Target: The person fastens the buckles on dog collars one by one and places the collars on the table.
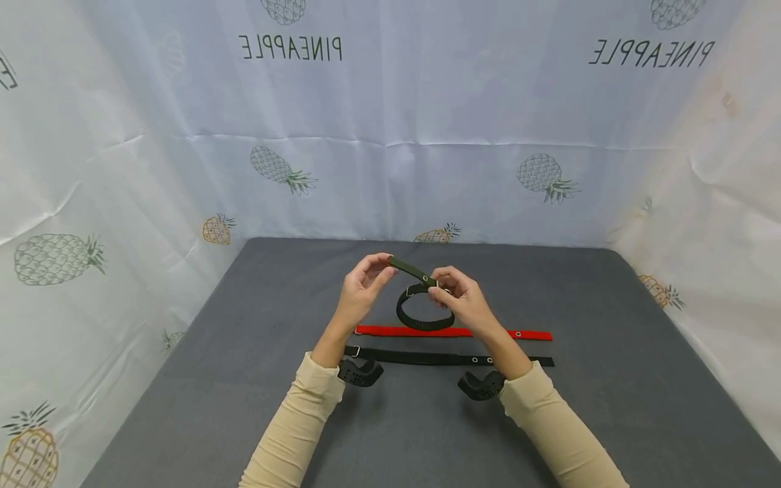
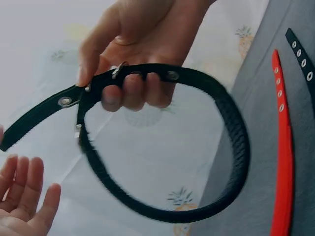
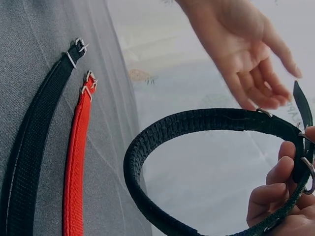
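A dark collar strap (image 1: 424,324) is bent into a loop and held just above the grey table (image 1: 610,407). My right hand (image 1: 454,298) pinches it at the metal buckle, fingers curled round the band (image 2: 142,39). The strap's free tail (image 2: 34,115) sticks out to the left past the buckle. My left hand (image 1: 363,281) hovers at that tail's tip with its fingers relaxed and spread (image 3: 246,54), not gripping it. The loop (image 3: 147,147) hangs free in the air.
A red strap (image 1: 451,333) and a black strap (image 1: 427,357) lie flat and parallel on the table under my hands, buckles to the left. White pineapple-print cloth walls (image 1: 122,203) close in the back and both sides.
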Motion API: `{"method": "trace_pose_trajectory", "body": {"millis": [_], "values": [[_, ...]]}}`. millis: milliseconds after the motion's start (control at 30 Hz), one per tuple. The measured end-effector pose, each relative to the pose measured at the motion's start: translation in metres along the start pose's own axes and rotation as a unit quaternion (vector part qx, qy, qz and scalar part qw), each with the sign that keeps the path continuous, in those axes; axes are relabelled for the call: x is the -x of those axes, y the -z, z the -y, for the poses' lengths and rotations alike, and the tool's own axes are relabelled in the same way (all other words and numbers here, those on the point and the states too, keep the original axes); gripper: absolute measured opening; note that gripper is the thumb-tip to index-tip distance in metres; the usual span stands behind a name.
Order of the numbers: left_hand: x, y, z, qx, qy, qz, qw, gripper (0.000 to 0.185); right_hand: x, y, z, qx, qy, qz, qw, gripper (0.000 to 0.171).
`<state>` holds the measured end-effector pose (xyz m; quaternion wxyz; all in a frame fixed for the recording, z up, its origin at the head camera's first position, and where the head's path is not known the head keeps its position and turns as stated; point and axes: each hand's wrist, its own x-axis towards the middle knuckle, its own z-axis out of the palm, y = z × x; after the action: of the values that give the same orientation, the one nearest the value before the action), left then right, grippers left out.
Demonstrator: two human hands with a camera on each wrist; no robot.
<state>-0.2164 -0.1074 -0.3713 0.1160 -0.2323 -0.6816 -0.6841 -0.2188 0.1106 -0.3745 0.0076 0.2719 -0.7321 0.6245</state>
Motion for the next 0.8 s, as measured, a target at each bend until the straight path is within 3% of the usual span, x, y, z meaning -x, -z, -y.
{"method": "trace_pose_trajectory", "body": {"millis": [133, 267, 400, 600, 800], "values": [[0.003, -0.006, 0.004, -0.019, 0.026, 0.021, 0.9993, 0.030, 0.000, -0.001, 0.000, -0.017, 0.003, 0.004, 1.000, 0.020], [0.006, -0.013, 0.006, -0.054, 0.057, 0.075, 0.9941, 0.030, 0.000, -0.002, 0.001, -0.041, 0.005, 0.014, 0.999, 0.014], [0.006, -0.019, 0.005, -0.051, 0.080, 0.115, 0.9888, 0.031, 0.000, -0.003, 0.002, -0.044, -0.001, 0.018, 0.999, 0.015], [0.006, -0.023, 0.004, -0.039, 0.086, 0.106, 0.9899, 0.027, 0.000, -0.004, 0.004, -0.037, -0.010, 0.019, 0.999, 0.028], [0.010, -0.026, 0.005, -0.019, 0.088, 0.102, 0.9907, 0.023, 0.003, -0.006, 0.004, -0.037, 0.001, 0.021, 0.999, 0.029]]}}
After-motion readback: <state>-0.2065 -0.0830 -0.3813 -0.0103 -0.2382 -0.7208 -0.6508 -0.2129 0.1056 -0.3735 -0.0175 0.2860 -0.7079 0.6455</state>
